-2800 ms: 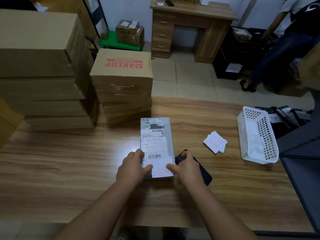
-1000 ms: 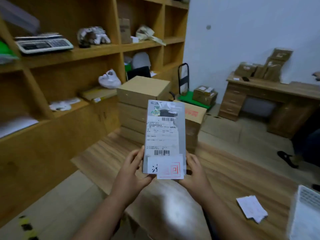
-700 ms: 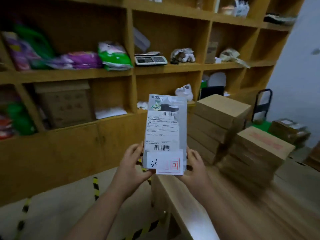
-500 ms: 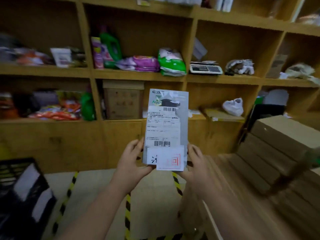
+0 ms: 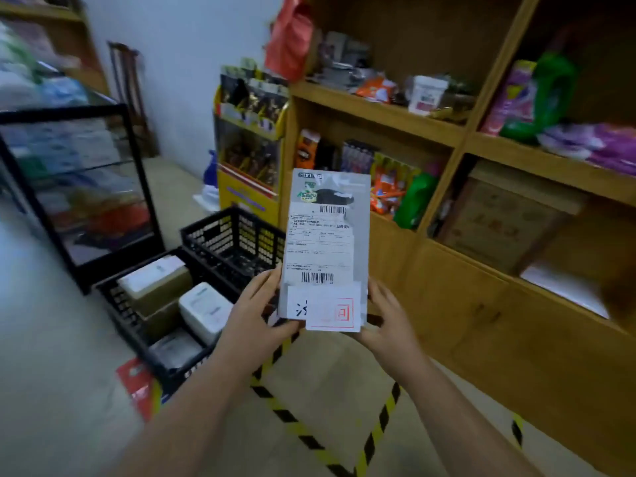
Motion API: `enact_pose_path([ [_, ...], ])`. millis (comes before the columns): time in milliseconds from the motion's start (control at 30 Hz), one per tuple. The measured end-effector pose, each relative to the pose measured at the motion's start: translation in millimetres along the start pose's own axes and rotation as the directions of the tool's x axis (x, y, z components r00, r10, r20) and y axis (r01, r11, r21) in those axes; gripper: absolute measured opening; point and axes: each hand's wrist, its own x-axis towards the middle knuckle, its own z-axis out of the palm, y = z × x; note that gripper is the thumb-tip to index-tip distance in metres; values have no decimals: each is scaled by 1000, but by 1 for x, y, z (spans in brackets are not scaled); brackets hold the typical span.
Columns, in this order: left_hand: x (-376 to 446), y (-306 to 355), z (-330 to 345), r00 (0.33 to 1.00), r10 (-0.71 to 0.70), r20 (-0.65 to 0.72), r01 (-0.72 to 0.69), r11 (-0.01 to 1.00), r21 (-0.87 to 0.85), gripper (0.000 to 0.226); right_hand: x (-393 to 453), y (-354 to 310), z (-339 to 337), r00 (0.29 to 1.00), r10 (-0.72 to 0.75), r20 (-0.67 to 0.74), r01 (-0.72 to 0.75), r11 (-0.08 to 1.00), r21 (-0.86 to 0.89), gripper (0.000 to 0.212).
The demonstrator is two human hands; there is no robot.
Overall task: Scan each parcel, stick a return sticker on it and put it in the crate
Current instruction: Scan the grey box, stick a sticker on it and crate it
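Seen from the head camera, the parcel (image 5: 327, 242) stands upright, long axis vertical, its lower edges pinched between left hand (image 5: 256, 313) and right hand (image 5: 387, 321). Crate (image 5: 144, 325) lies down-left, nearer the left hand.

Stickered grey parcel (image 5: 327, 242) upright between left hand (image 5: 256, 316) and right hand (image 5: 387, 321), above black crate (image 5: 192, 297)
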Motion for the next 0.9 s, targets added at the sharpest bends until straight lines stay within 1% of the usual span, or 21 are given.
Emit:
enact_pose_path([
  [100, -8, -33, -34, 990, -106, -93, 108, 994, 15, 90, 38, -8, 49, 987, -87, 136, 83, 996, 35, 79],
  [167, -9, -50, -50, 980, -133, -149, 143, 988, 60, 88, 60, -10, 77, 971, -120, 206, 104, 991, 88, 77],
  [233, -7, -66, -61, 965, -168, -202, 185, 980, 69, 86, 85, -6, 99, 950, -144, 277, 115, 986, 118, 75],
  [333, 4, -94, -67, 941, -254, -225, 272, 961, 56, 90, 127, 11, 127, 912, -163, 376, 134, 986, 103, 79],
  [433, 19, -120, -68, 915, -328, -235, 349, 936, 53, 90, 169, 26, 146, 881, -160, 446, 123, 986, 111, 78],
  [533, 37, -143, -67, 861, -431, -269, 457, 889, 40, 90, 214, 38, 168, 828, -184, 530, 135, 982, 131, 79],
  [667, 54, -179, -69, 781, -520, -347, 565, 824, 38, 92, 265, 51, 209, 741, -184, 646, 117, 982, 146, 77],
  [800, 51, -214, -70, 704, -591, -394, 649, 760, 20, 93, 289, 66, 249, 647, -152, 747, 13, 982, 189, 76],
  [900, 47, -237, -75, 643, -648, -408, 713, 701, 10, 92, 298, 76, 279, 592, -104, 799, -56, 984, 170, 75],
])
